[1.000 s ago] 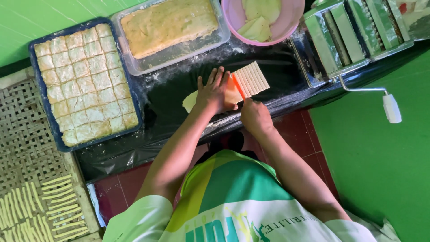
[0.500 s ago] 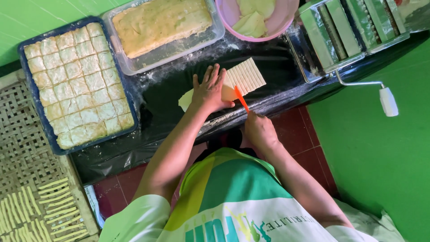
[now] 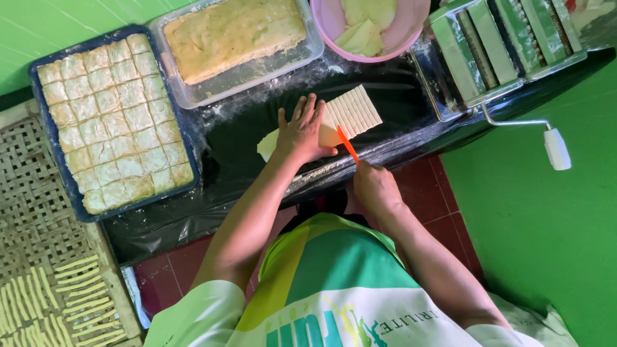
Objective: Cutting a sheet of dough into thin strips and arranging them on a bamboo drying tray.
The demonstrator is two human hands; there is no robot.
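A pale dough sheet (image 3: 352,110) lies on the black plastic-covered board (image 3: 244,138), its right part cut into thin strips. My left hand (image 3: 301,130) presses flat on the uncut part, fingers spread. My right hand (image 3: 375,188) grips an orange knife (image 3: 347,144) whose blade rests at the near edge of the sheet, just right of my left hand.
A blue tray (image 3: 61,186) of square dough pieces sits at the left. A clear tub (image 3: 254,71) of dough and a pink bowl (image 3: 411,42) stand behind the board. A crank pasta machine (image 3: 501,51) is at the right. Cut strips (image 3: 77,299) lie on a woven mat.
The knife has drawn back toward me along the dough sheet, and my right hand has moved with it. My left hand has stayed pressed on the dough.
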